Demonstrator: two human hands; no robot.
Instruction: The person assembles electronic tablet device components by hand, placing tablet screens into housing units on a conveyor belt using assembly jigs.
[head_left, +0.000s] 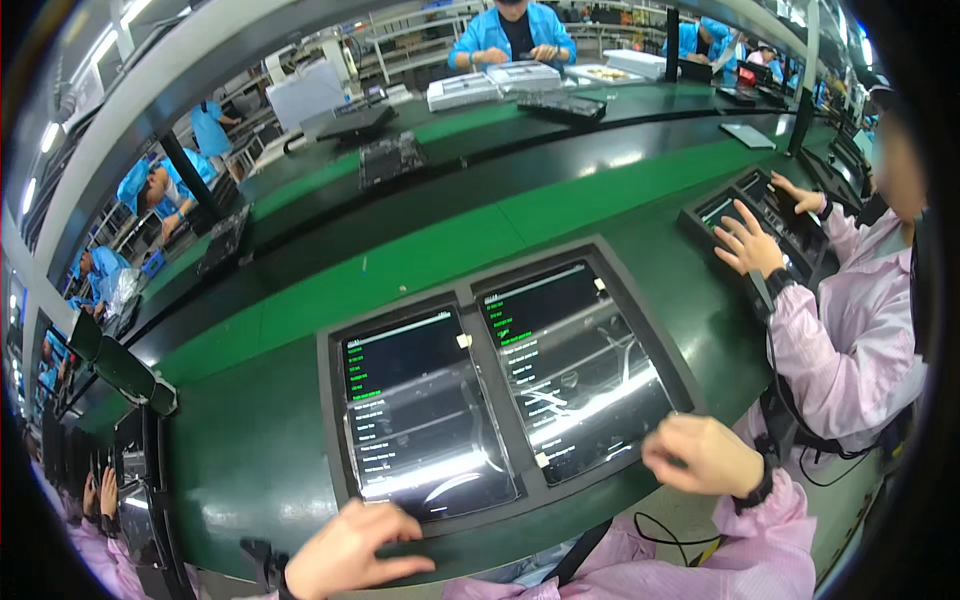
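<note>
Two tablets lie side by side in a black two-bay frame on the bench. The left tablet (428, 408) and the right tablet (575, 365) both have lit dark screens with lists of text, green lines at the top and white below. Small pale stickers are on both. My left hand (360, 550) is at the near edge of the frame (330, 400), below the left tablet, thumb and fingers apart and holding nothing. My right hand (705, 455) hovers by the lower right corner of the right tablet, its fingers curled in with nothing visible in them.
A co-worker in pink (850, 330) works at another tablet frame (755, 215) on the right. A green-and-black conveyor (440, 235) runs behind, carrying dark devices. Across it a person in blue sits near white boxes (465, 92). A dark stand (125, 370) is at left.
</note>
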